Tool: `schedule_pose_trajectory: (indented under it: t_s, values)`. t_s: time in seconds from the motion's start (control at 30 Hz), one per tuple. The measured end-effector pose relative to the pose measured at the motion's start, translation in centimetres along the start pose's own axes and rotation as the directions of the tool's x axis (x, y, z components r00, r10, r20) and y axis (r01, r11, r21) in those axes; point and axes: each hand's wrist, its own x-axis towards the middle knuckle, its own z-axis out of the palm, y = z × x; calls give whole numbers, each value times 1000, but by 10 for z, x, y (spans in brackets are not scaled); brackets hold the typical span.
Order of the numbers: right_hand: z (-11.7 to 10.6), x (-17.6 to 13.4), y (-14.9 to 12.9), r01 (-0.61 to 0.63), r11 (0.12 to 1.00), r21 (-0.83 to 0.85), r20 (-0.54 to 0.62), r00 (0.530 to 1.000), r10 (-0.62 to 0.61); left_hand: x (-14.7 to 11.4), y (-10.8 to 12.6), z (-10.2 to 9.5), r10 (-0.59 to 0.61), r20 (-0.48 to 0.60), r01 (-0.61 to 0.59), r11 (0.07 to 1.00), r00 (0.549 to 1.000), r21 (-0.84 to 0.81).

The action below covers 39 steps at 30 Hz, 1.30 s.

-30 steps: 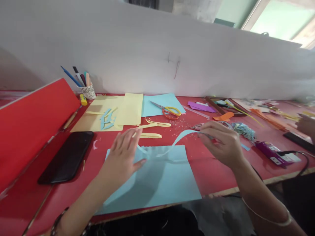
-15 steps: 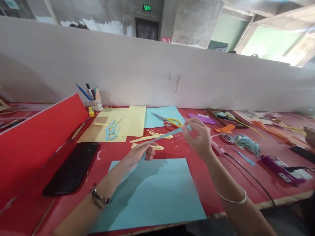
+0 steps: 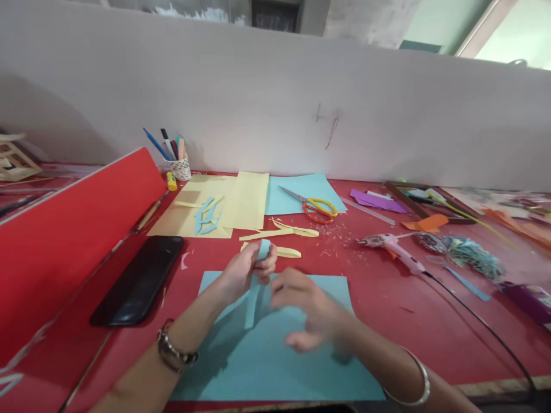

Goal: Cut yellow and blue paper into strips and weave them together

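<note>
My left hand [image 3: 247, 269] is closed on a light blue paper strip [image 3: 251, 307]. One part of the strip curls over the top of the fingers, and a length hangs below them. Close by on the right, my right hand [image 3: 303, 307] is blurred, its thumb apart from the curved fingers and nothing seen in it. Both hands are above a large light blue paper sheet [image 3: 275, 367] at the table's front edge. Just beyond lie pale yellow paper strips [image 3: 288, 230]. Scissors [image 3: 316, 207] with yellow and red handles rest behind them.
A black phone [image 3: 138, 281] and a red board [image 3: 86, 241] are on the left. Behind stand a pen cup [image 3: 179, 168] and yellow paper sheets [image 3: 247, 201] with small cut pieces. To the right lie a pink glue gun [image 3: 398, 252] with its cord, purple paper [image 3: 379, 201] and a yarn bundle [image 3: 473, 255].
My right hand has let go of the strip's far end and come down and left, near my left hand. The strip, earlier stretched between both hands, now hangs from the left. The view has tilted down.
</note>
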Motion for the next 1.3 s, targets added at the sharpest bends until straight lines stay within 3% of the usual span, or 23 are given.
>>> schedule_pose_trajectory:
  t_s: [0.07, 0.1, 0.2, 0.27, 0.33, 0.5, 0.6, 0.7, 0.8, 0.87, 0.93, 1.0, 1.07, 1.17, 1.3]
  values:
    - [-6, 1, 1, -210, 976, 51, -181, 959, 216, -5, -5, 2, -63, 78, 49, 984, 995, 172]
    - [-8, 2, 2, -286, 956, 64, -209, 933, 293, -8, -7, 4, -96, 107, 62, 957, 990, 283]
    - [-9, 1, 6, -389, 913, 125, -125, 907, 403, -14, -15, 7, -123, 123, 37, 840, 985, 542]
    - [-9, 0, 9, -417, 893, 166, -104, 894, 437, -16, -16, 8, -65, 134, -32, 784, 989, 619]
    - [-11, 0, 11, -458, 866, 199, -175, 853, 491, -16, -14, 9, 21, 153, -121, 724, 988, 679]
    - [-28, -4, 26, -547, 763, 344, -398, 651, 647, -13, -3, 3, 143, 118, -170, 447, 983, 878]
    - [-34, -9, 37, -609, 712, 349, -389, 598, 701, -10, 1, -6, 267, 67, -164, 359, 961, 919]
    - [-33, -11, 41, -637, 744, 204, -418, 630, 654, -7, 2, -12, 395, 9, -165, 362, 918, 918]
    - [-27, -11, 37, -576, 805, -139, -477, 752, 455, -4, 1, -15, 429, 23, -167, 301, 903, 939]
    - [-21, -11, 31, -480, 819, -313, -379, 854, 356, -2, -2, -15, 414, 90, -187, 200, 906, 962]
    - [-14, -11, 26, -407, 843, -353, -223, 911, 347, -1, -5, -12, 373, 156, -211, 111, 915, 971]
    - [-8, -12, 23, -401, 858, -321, -140, 916, 376, -1, -8, -10, 323, 194, -233, 88, 926, 968]
    - [-4, -12, 20, -422, 862, -281, -153, 906, 394, -1, -10, -8, 293, 203, -249, 130, 934, 960]
    - [-3, -11, 18, -453, 861, -231, -198, 889, 414, -1, -10, -8, 277, 154, -226, 248, 949, 942]
    - [-6, -9, 16, -489, 857, -162, -151, 871, 468, -1, -9, -10, 250, 85, -192, 445, 965, 874]
